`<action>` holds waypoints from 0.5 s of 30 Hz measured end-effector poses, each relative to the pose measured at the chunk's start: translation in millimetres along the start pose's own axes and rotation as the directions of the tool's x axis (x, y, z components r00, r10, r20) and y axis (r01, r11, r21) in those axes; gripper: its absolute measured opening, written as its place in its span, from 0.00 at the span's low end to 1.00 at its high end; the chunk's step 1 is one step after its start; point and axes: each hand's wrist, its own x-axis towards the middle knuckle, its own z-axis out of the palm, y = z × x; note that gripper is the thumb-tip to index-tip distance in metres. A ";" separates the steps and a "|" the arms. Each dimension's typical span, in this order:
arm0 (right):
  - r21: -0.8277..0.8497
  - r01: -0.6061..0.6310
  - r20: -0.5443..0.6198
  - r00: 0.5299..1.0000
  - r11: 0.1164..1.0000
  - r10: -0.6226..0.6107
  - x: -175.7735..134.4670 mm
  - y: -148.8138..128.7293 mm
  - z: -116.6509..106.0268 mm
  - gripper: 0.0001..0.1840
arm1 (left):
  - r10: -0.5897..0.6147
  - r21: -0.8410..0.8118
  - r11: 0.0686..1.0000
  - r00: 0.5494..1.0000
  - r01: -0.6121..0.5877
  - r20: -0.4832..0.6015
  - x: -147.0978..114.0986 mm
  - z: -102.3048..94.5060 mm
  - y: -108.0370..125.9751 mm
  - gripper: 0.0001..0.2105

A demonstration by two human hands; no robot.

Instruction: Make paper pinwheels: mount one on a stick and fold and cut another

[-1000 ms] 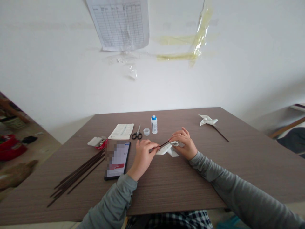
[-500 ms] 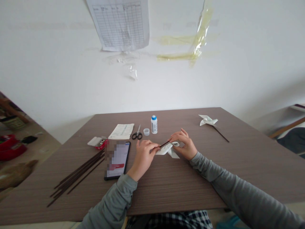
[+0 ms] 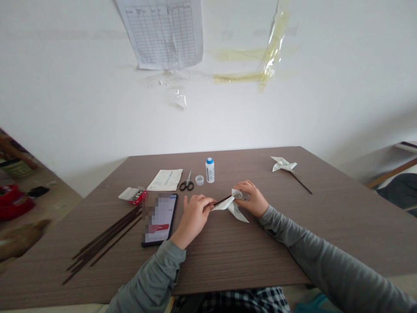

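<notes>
My left hand pinches a thin dark stick between thumb and fingers, near the table's middle. At the far end of the stick is a white paper pinwheel with printed marks and folded blades. My right hand has its fingers closed on a curled blade of that pinwheel. Its fingertips are partly hidden behind the paper. Beyond the hands stand a white bottle with a blue cap and a small translucent cup. Black-handled scissors lie beside the cup.
Another pinwheel on a dark stick lies at the back right. On the left are a phone, several dark sticks, a small open red and white box and folded printed paper. A white wall rises behind the table.
My right hand has shifted from the stick's end to the pinwheel's curled blade, its fingers drawn in. The lower blade now hangs further out. My left hand keeps its hold on the stick.
</notes>
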 end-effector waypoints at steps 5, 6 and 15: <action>-0.001 -0.088 0.021 0.996 0.996 0.088 1.9 5.0 -2.5 0.10 | -0.017 0.022 1.000 0.999 0.016 0.036 -1.6 -1.7 -8.7 0.14; -0.004 -0.103 0.030 0.994 0.995 0.103 2.2 5.1 -2.9 0.11 | -0.015 0.019 1.000 0.999 0.015 0.045 -1.7 -2.0 -9.0 0.14; -0.002 -0.088 0.056 0.994 0.996 0.088 4.9 9.2 -2.7 0.14 | -0.058 0.037 0.998 0.998 0.057 0.014 0.4 -0.9 -9.4 0.14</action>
